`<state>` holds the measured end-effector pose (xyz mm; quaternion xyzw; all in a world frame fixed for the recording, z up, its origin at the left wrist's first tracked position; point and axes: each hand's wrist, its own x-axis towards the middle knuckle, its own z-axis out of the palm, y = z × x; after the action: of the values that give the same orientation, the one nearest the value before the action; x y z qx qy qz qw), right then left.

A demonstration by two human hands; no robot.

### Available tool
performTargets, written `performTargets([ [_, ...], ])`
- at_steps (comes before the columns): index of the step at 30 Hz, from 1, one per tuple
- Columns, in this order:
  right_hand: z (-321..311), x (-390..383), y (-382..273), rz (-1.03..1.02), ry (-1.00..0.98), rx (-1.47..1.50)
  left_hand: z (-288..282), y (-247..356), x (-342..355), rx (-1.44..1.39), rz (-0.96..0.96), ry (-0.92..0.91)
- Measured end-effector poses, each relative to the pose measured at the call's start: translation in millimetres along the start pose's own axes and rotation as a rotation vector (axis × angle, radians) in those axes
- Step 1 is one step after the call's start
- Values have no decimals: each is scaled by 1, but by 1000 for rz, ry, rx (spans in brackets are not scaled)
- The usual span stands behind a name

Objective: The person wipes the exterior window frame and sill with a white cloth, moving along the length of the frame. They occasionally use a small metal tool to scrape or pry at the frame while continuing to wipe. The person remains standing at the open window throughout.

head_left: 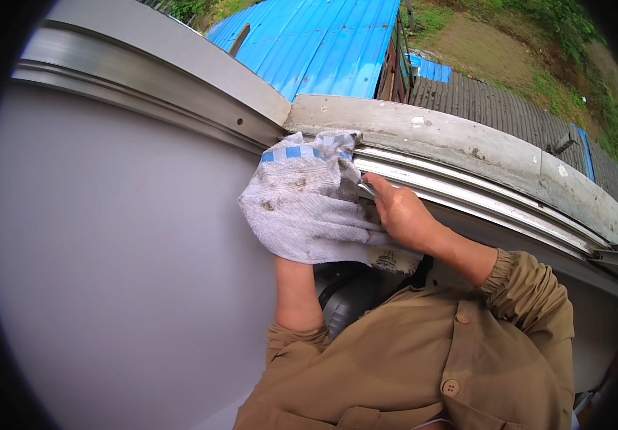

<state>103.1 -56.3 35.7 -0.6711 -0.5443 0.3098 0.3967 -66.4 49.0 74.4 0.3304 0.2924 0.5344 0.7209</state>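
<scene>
A grey-white towel (295, 193) with a blue checked band and dark dirt smudges is bunched in the corner of the window frame. My left forearm (297, 294) runs up beneath it; the cloth covers my left hand, so its fingers are hidden. At the towel's right edge, my right hand (403, 215) is closed, index finger toward the metal window track (459, 197). Something thin and shiny shows by its fingertips, but I cannot make out what it grips.
A metal frame rail (144, 86) meets the track at the corner, above a pale panel (123, 251). Outside the track runs a stained concrete ledge (459, 136). Beyond lie a blue metal roof (316, 46), a grey corrugated roof (495, 107) and greenery.
</scene>
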Motion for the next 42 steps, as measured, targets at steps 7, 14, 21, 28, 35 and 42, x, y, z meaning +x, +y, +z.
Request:
performTargets([
  [7, 9, 2, -18, 0, -29, -276, -1, -5, -4, 14, -7, 4],
  [14, 8, 22, -19, -30, -93, -393, -2, -7, 2, 16, -8, -10],
  [21, 8, 36, -33, 22, -145, -403, 1, -8, 10, 9, -2, -33],
  [28, 11, 25, -16, 37, -35, -230, 2, -8, 10, 10, -10, -38],
  [35, 0, 24, -28, 50, -125, -335, 7, -7, 6, 12, -25, -41],
  [42, -18, 16, -54, 117, -169, -369, 20, 1, -11, -5, -86, -43],
])
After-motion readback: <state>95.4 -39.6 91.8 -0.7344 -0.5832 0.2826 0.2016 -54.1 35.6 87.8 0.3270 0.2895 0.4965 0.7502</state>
